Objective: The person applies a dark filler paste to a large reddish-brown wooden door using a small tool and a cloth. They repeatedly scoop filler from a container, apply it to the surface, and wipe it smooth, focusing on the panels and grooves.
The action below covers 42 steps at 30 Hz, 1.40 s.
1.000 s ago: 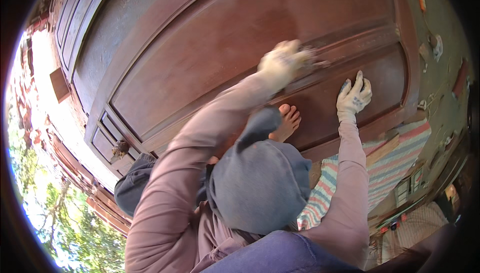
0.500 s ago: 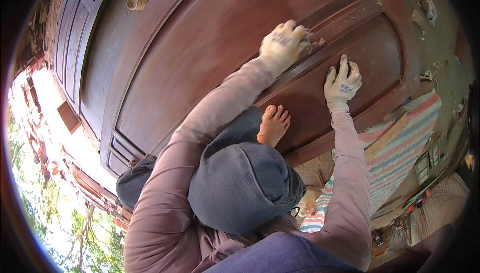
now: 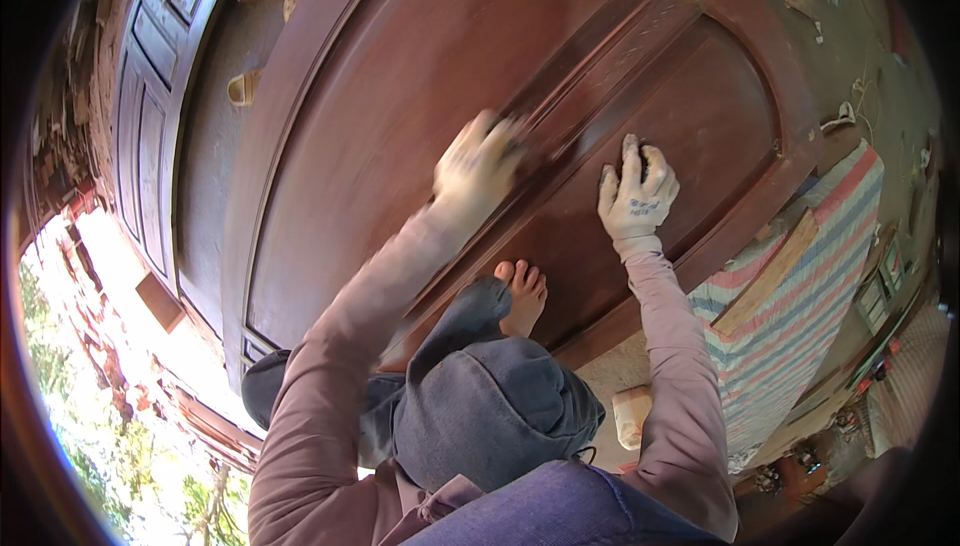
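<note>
A large dark reddish-brown panelled wooden door (image 3: 400, 96) lies flat beneath me, with raised moulding and a curved top rail. My left hand (image 3: 475, 166), in a whitish work glove, is on the door beside the long moulding, its fingers curled down and blurred by motion. Something dark shows under those fingertips; its kind cannot be made out. My right hand (image 3: 637, 191), in a similar glove with blackened fingertips, rests on the smaller panel with fingers apart, holding nothing visible. My bare foot (image 3: 523, 296) stands on the door between my arms.
Another dark panelled door (image 3: 145, 126) is at the far left. Near it lies a tan clog (image 3: 243, 89). To the right, a wooden strip (image 3: 765, 271) sits on a striped plastic sheet (image 3: 800, 326). A pale container (image 3: 630, 416) stands by my right arm.
My left hand has swept down and to the left along the moulding. My view has shifted; my right hand stays on the smaller panel in much the same pose.
</note>
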{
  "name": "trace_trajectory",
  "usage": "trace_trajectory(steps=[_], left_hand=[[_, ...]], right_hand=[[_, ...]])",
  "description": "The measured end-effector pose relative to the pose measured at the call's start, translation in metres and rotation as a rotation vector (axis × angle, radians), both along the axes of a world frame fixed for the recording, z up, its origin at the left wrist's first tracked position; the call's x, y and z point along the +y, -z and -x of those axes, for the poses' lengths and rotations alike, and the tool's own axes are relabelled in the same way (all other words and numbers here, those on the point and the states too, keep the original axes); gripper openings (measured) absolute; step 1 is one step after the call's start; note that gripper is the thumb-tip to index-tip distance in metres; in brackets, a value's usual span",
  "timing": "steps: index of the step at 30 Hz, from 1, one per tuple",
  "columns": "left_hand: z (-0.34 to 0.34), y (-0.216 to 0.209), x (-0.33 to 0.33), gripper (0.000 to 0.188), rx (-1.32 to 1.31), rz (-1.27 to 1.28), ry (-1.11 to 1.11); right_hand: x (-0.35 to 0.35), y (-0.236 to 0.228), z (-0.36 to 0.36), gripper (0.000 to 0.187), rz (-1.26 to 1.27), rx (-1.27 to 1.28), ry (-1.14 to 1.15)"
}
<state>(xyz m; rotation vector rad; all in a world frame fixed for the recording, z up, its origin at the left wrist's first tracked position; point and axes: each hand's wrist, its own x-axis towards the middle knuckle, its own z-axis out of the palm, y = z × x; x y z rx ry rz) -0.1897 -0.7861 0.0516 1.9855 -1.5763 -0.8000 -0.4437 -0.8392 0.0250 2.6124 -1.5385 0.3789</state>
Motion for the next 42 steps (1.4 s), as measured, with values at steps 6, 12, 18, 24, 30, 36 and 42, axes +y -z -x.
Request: trace_trajectory(steps=[6, 12, 18, 24, 30, 36, 42], left_hand=[[0.052, -0.01, -0.249, 0.031, -0.122, -0.025, -0.025], [-0.001, 0.007, -0.014, 0.022, -0.058, 0.048, 0.064], [-0.055, -0.016, 0.192, 0.026, -0.21, -0.171, -0.037], [0.031, -0.006, -0.117, 0.023, -0.117, 0.058, 0.015], [0.013, 0.013, -0.06, 0.028, -0.148, -0.011, 0.018], [-0.05, 0.014, 0.252, 0.026, -0.294, -0.101, -0.389], [0.003, -0.003, -0.012, 0.025, -0.211, -0.144, -0.193]], right_hand=[[-0.003, 0.005, -0.016, 0.05, -0.049, -0.13, -0.047], [-0.002, -0.003, 0.007, 0.05, -0.093, -0.117, -0.01], [0.002, 0.008, -0.006, 0.049, -0.03, -0.08, -0.01], [0.0, 0.001, -0.005, 0.049, -0.065, -0.055, -0.014], [-0.004, 0.007, -0.002, 0.051, -0.07, -0.074, -0.03], [-0.002, 0.004, -0.004, 0.048, -0.031, -0.058, -0.033], [0.001, 0.003, 0.001, 0.05, -0.062, -0.057, -0.013]])
